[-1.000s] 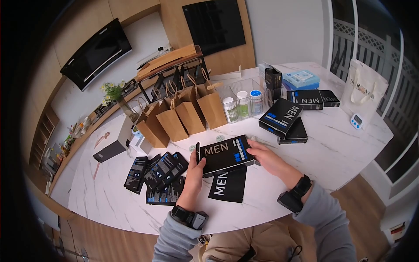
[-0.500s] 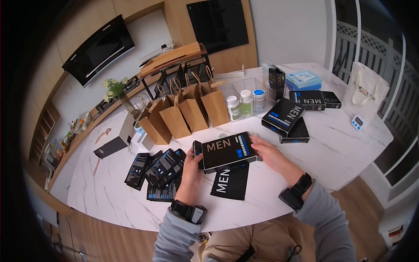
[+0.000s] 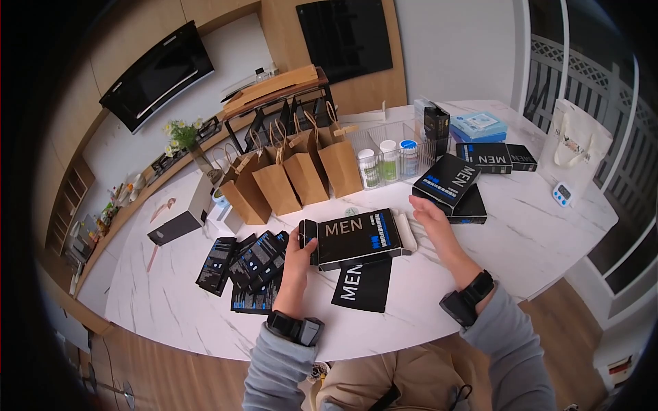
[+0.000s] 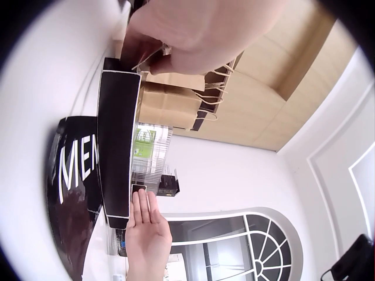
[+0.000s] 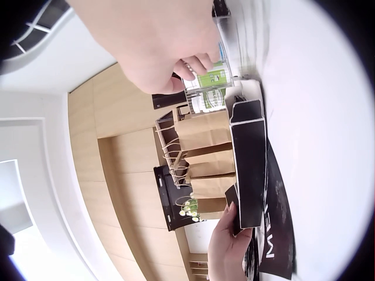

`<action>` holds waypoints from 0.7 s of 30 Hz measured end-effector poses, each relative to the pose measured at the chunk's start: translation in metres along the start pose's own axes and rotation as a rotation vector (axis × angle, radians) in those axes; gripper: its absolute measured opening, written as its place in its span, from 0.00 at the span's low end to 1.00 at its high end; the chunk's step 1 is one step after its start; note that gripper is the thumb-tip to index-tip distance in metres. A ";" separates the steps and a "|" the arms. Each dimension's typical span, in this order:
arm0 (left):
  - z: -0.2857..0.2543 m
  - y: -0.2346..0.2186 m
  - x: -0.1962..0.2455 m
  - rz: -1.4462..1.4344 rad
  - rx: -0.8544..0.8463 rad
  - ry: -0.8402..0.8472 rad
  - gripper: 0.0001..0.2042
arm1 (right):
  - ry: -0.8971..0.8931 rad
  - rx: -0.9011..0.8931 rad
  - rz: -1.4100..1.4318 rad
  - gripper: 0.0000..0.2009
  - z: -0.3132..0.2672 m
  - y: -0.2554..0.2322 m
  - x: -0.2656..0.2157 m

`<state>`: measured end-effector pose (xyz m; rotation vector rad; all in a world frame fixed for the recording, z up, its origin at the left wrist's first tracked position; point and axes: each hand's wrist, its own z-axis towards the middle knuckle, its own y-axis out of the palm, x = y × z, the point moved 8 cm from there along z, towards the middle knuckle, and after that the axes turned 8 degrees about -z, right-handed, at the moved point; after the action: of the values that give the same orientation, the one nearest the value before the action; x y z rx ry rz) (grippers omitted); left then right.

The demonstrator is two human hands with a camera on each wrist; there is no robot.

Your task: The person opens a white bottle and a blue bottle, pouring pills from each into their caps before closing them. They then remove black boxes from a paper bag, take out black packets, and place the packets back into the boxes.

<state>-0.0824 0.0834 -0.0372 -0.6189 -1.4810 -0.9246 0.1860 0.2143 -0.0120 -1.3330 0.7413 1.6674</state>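
Observation:
My left hand [image 3: 296, 270] grips the left end of a flat black box [image 3: 360, 236] marked MEN, thumb on the top face near an upturned black end flap. At the box's right end a flap stands out with its white inside showing. My right hand [image 3: 437, 229] is off that end, palm turned toward it and fingers loosely extended; the left wrist view shows its bare palm [image 4: 147, 237]. Partly under the box lies a black MEN pouch [image 3: 363, 291]. Left of my left hand, several black pouches [image 3: 250, 264] with blue print overlap in a pile.
Brown paper bags [image 3: 274, 185] line the back, beside a clear divided organizer [image 3: 394, 168] with bottles. More black MEN boxes [image 3: 447, 179] are stacked at right. Beyond them are blue packs [image 3: 478, 125], a white bag [image 3: 576, 144] and a timer [image 3: 562, 194]. A white-and-black carton [image 3: 179, 212] stands at left.
My right hand has let go of the box's right end and drawn back to the right, uncovering the flap there. My left hand keeps its hold on the box.

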 end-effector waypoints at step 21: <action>0.005 -0.010 0.013 0.296 0.003 0.114 0.25 | 0.098 -0.475 -0.186 0.33 -0.011 0.033 0.013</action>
<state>-0.0952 0.0805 -0.0263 -0.7481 -1.2490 -0.7145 0.1610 0.1930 -0.0296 -1.7631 0.2656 1.6955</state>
